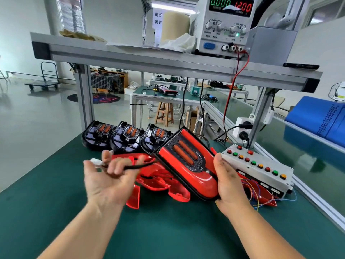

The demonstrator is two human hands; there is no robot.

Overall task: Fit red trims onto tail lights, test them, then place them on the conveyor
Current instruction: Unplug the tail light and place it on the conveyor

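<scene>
My right hand [228, 181] grips the right edge of a tail light with a red trim fitted on it [188, 163], tilted up above the green bench. A black cable [138, 166] runs from that light to my left hand [106, 176], whose fingers curl around the cable near its white connector [96, 162]. Under the held light lies a pile of loose red trims [162, 184]. Three black tail lights without trims [127, 138] stand in a row behind the pile.
A grey test box with coloured buttons [257, 168] and loose wires sits right of my right hand. A power supply [224, 25] stands on the aluminium shelf [130, 57] overhead. The conveyor [298, 139] runs along the right, carrying a blue object [319, 118].
</scene>
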